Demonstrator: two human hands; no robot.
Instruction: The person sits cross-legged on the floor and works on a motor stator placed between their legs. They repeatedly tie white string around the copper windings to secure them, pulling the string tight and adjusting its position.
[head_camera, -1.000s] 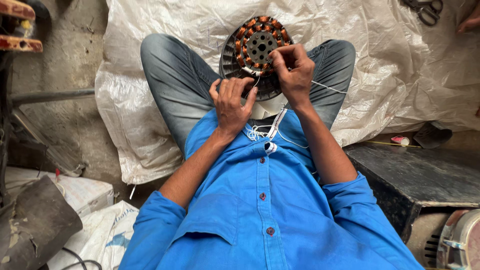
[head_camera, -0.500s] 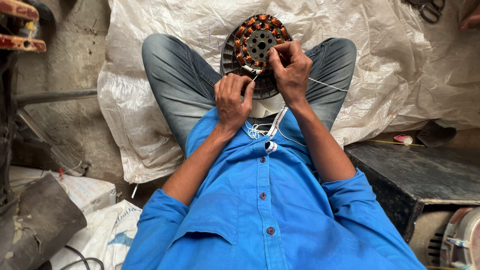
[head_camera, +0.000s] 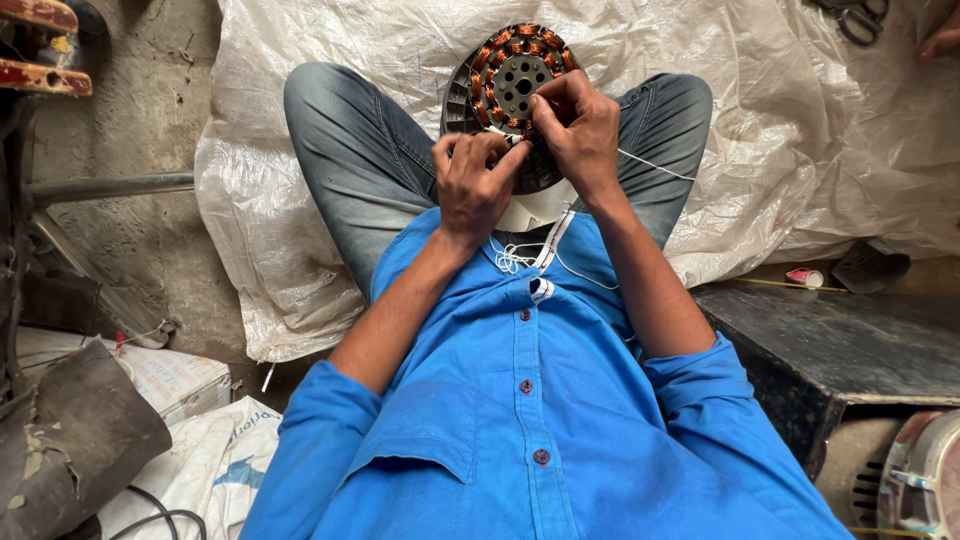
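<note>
1. Copper-wound motor stator (head_camera: 512, 75) sits propped between the seated person's knees, over grey jeans (head_camera: 360, 170), its ring of orange coils facing up around a grey perforated hub.
2. Right hand (head_camera: 578, 125) rests on the stator's lower right rim, fingers curled shut and pinching what looks like a thin white string (head_camera: 655, 165), which runs off taut to the right across the thigh.
3. Left hand (head_camera: 475, 185) lies just below the stator, fingers bent closed against its lower edge; whether it grips the string or a coil I cannot tell from here.
4. Both hands nearly touch at the stator's bottom edge.
5. Loose white thread (head_camera: 515, 255) is bunched at the collar of the blue shirt (head_camera: 520, 420).
6. Crinkled white plastic sheet (head_camera: 780, 120) covers the floor under the legs.
7. Scissors (head_camera: 855, 18) lie on the sheet at far upper right, well apart from the hands.
8. Dark slab (head_camera: 850, 340) lies to the right of the person.
</note>
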